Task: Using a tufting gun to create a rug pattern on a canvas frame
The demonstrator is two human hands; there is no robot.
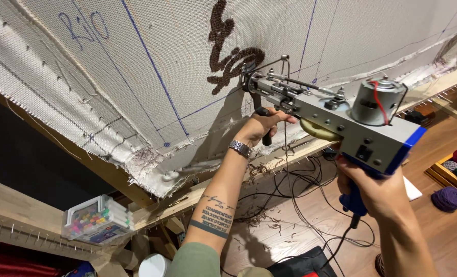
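A grey and blue tufting gun (341, 115) presses its needle tip into a beige cloth (151, 56) stretched on a wooden frame (110, 174). My right hand (374, 190) grips the gun's blue rear handle. My left hand (261, 125), with a metal watch on the wrist, is closed on the black front grip under the gun's nose. A patch of brown tufted yarn (226, 56) sits on the cloth just left of the needle. Blue marker lines cross the cloth.
A clear box of coloured markers (92, 220) rests on a wooden ledge at the lower left. Black cables (300, 205) and yarn scraps lie on the wooden floor. Purple, green and dark red yarn balls (456, 179) sit at the right by a wooden tray.
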